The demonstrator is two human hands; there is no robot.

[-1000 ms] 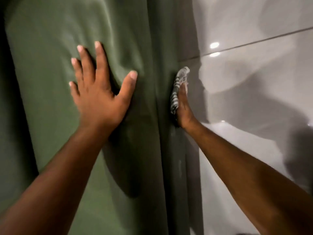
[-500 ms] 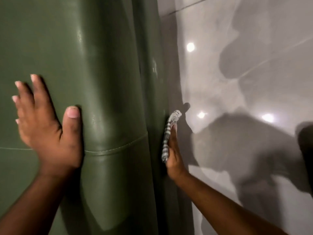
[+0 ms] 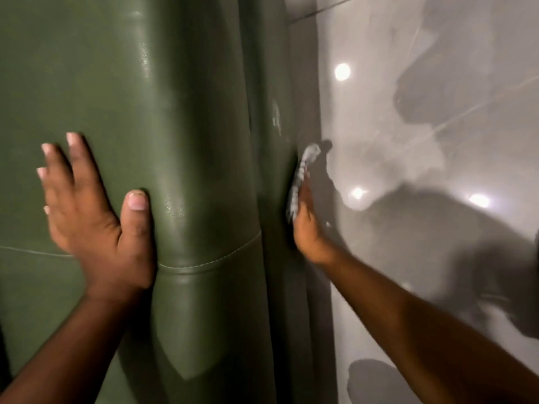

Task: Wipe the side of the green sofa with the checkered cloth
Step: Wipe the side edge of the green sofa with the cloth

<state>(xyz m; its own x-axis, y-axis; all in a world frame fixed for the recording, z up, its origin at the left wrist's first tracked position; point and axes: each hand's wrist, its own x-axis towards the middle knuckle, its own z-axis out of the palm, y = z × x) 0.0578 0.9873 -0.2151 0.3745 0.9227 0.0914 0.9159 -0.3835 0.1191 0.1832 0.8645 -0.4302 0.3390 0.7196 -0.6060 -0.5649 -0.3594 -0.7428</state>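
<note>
A: Where is the checkered cloth [image 3: 300,179] seen?

B: It is pressed flat against the right side face of the green sofa [image 3: 180,141], right of centre, and is viewed almost edge-on as a thin blurred strip. Its pattern is only faintly made out.

A: By what is it held there?

B: It is pinned to the sofa's side by the right hand [image 3: 306,228], whose fingers are stretched out straight along the cloth rather than curled around it. Whether any cloth is tucked under the palm cannot be told.

A: And the other hand?

B: The left hand [image 3: 96,217] is laid open and flat on the broad top surface of the sofa, at the left, with fingers spread and nothing held. The thumb is set against the rounded padded edge, just above a stitched seam [image 3: 210,263] that is run across the upholstery.

A: What is seen beyond the sofa?

B: A glossy pale tiled floor [image 3: 437,170] is shown at the right, on which round light reflections and dark shadows are cast. A whitish smudge [image 3: 276,118] is visible on the sofa's side, farther away than the cloth.
</note>
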